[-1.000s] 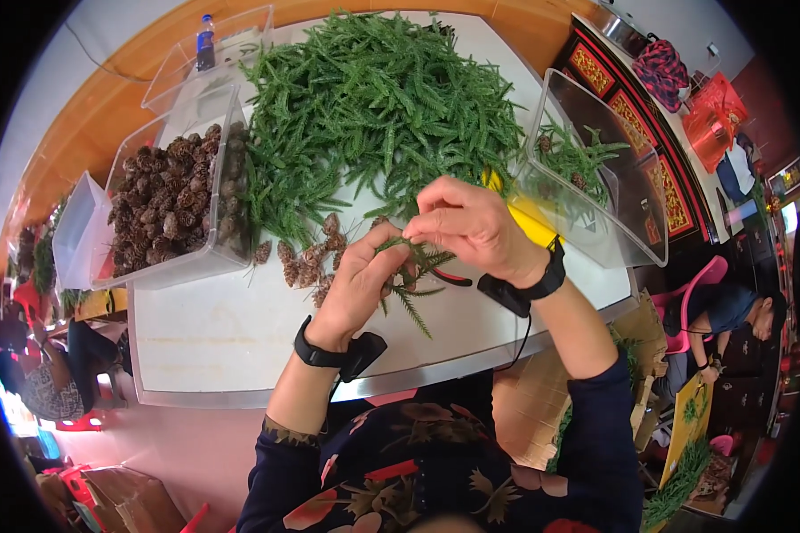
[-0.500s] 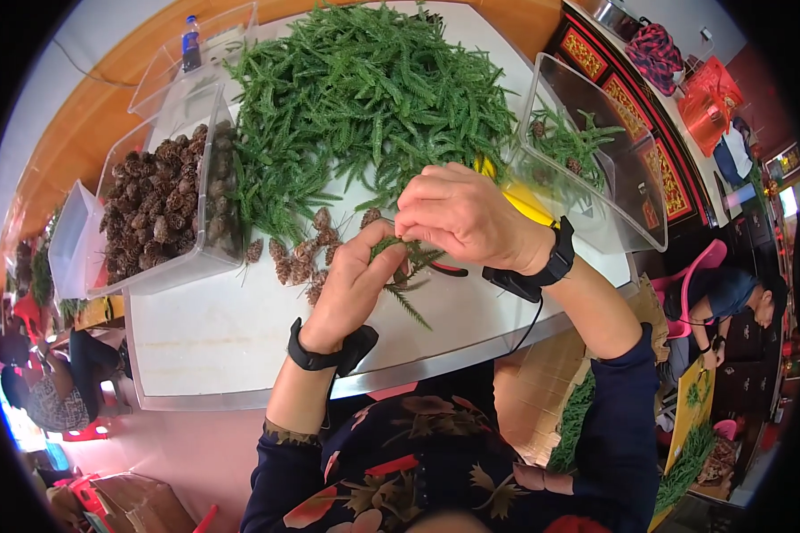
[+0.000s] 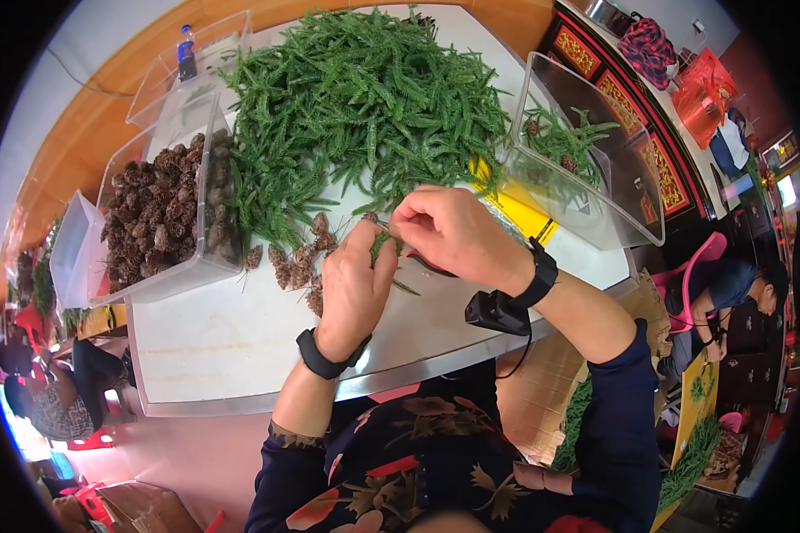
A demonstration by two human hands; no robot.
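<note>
My left hand (image 3: 356, 280) is closed around a small green fir sprig (image 3: 380, 246), most of it hidden by the fingers. Just to its right, my right hand (image 3: 462, 235) pinches at the sprig's top with thumb and forefinger, perhaps on a thin wire too fine to make out. Under the right hand lies a red curved handle (image 3: 433, 265), its tool mostly covered. Several loose pine cones (image 3: 302, 260) lie left of my left hand, and one more cone (image 3: 370, 217) sits just beyond it. A big heap of green fir sprigs (image 3: 364, 107) covers the far part of the white table (image 3: 213, 346).
At left stands a clear bin (image 3: 173, 282) full of pine cones (image 3: 156, 209). Another clear bin (image 3: 627, 235) at right holds finished-looking sprigs with cones (image 3: 564, 147). A yellow packet (image 3: 520, 206) lies beside it. A bottle (image 3: 187, 53) stands far left. Another person (image 3: 724, 298) sits at right.
My hands have drawn slightly apart, the right one moving down and right and uncovering more of the yellow packet. My left hand has turned more upright, hiding more of the sprig.
</note>
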